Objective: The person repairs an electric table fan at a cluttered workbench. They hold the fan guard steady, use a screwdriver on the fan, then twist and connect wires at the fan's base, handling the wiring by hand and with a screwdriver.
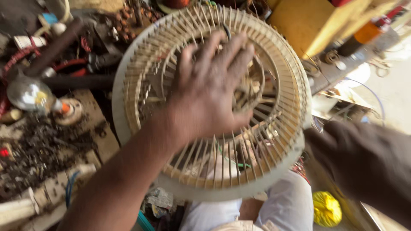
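A round cream plastic fan grille (282,85) with many thin ribs fills the middle of the view, tilted over my lap. My left hand (209,92) lies spread on its centre, fingers pointing away, with the thumb hooked in by the hub. A motor part with wires shows through the ribs behind that hand. My right hand (338,149), dark and blurred, meets the grille's right rim and appears to grip it.
A clear light bulb (25,94) lies on a cluttered wooden bench (92,128) at the left, among metal scraps, red wires and a dark pipe (72,81). A yellow box (304,21) stands behind the grille. A yellow bag (326,208) lies low right, beside white cloth (291,205).
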